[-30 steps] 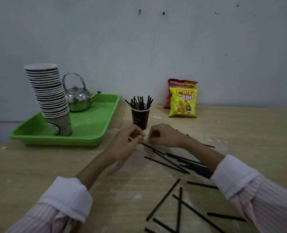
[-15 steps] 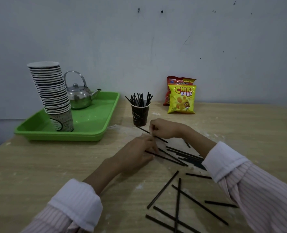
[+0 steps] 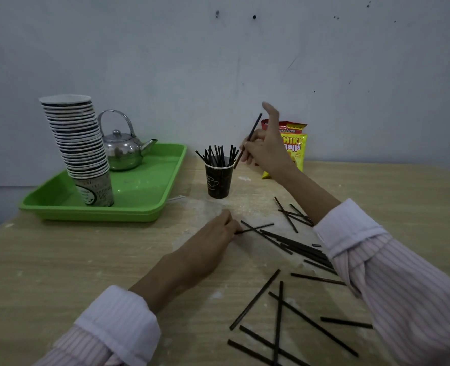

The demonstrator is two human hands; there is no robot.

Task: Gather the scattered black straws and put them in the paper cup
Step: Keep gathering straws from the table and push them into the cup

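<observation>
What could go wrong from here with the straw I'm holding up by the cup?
The paper cup is crowded with splayed straws; the held straw in your right hand could snag on them and miss.
A hard poke might tip the cup.
Your left hand pinches a table straw that crosses others; dragging it may scatter them.

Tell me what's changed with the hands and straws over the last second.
The right hand has lifted one black straw off the table, now pinched up beside the paper cup. The left hand has dropped to the table, fingertips at the end of a lying straw. Cup, green tray and kettle stayed put.
</observation>
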